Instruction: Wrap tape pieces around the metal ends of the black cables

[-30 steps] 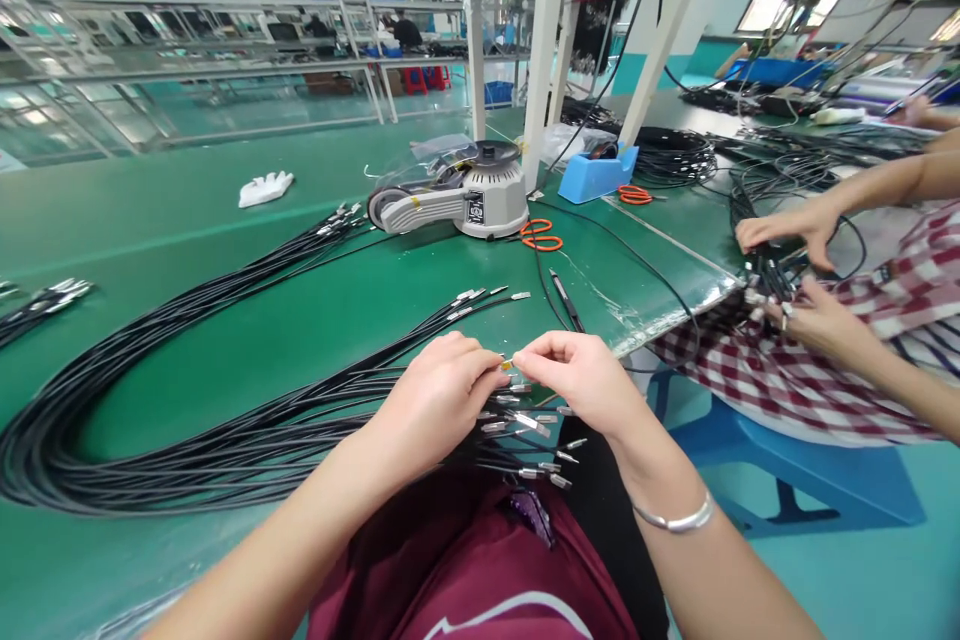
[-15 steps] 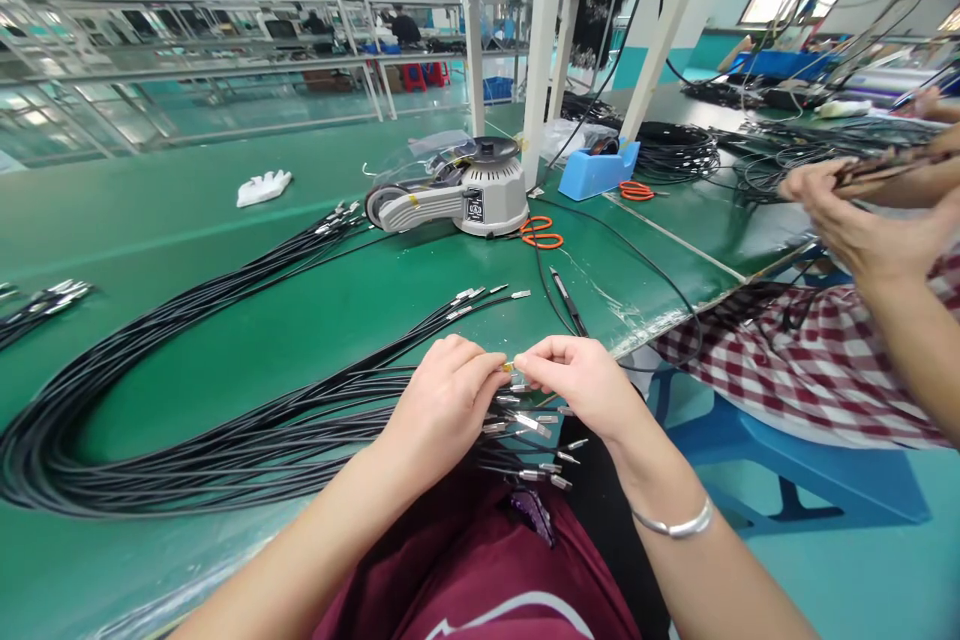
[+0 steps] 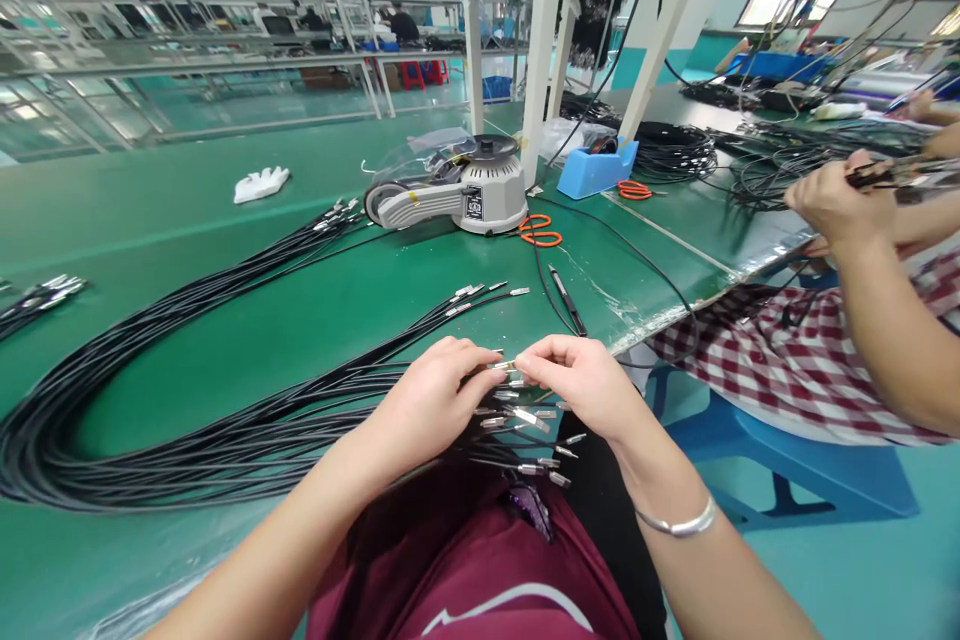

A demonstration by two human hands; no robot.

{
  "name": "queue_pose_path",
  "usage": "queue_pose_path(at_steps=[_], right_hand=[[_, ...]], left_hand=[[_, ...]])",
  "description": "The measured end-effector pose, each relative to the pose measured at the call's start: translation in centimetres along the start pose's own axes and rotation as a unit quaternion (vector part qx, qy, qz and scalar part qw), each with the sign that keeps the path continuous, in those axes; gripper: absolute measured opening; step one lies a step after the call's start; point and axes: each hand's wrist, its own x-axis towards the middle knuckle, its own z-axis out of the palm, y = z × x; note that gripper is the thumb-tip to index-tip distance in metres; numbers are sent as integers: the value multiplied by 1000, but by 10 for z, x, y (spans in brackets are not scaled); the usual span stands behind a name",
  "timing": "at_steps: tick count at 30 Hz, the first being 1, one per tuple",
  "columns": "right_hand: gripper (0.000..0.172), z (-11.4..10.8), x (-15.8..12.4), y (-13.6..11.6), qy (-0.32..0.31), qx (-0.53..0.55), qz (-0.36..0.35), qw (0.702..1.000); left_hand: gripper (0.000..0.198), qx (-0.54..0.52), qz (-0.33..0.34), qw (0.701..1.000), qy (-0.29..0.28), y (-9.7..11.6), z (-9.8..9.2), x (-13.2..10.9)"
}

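Observation:
My left hand [image 3: 439,395] pinches a small silver cable connector [image 3: 501,366] between thumb and forefinger, at the near edge of the green bench. My right hand [image 3: 581,380] meets it tip to tip, thumb and forefinger closed on a small yellowish piece, perhaps tape, at the connector's end. Below both hands, more metal connectors [image 3: 529,417] fan out toward my lap. They end a thick bundle of black cables [image 3: 187,465], which loops across the bench to the left and back. Part of the bundle is hidden under my left hand and forearm.
Behind my hands stand a grey tape dispenser [image 3: 491,188], orange-handled scissors [image 3: 540,230] and a cutter knife [image 3: 568,300]. A blue tape holder [image 3: 598,168] sits farther right. A white glove [image 3: 261,184] lies at the left. A co-worker's hand [image 3: 844,200] holds cables at the right.
My left thumb and forefinger have parted a little, so more of the silver connector shows. My right hand has barely moved. The co-worker's hands have shifted and closed around their cables.

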Motion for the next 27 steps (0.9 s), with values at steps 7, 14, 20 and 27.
queue_pose_path(at_steps=[7, 14, 20, 27], right_hand=[[20, -1, -2, 5, 3, -25, -33, 999], [17, 1, -7, 2, -5, -23, -41, 999], [15, 3, -4, 9, -12, -25, -46, 999], [17, 0, -12, 6, -49, -34, -24, 998]], left_hand=[[23, -33, -36, 998, -32, 2, 1, 0], [19, -35, -25, 999, -25, 7, 2, 3], [20, -16, -27, 1000, -2, 9, 11, 4], [25, -26, -10, 999, -24, 4, -6, -5]])
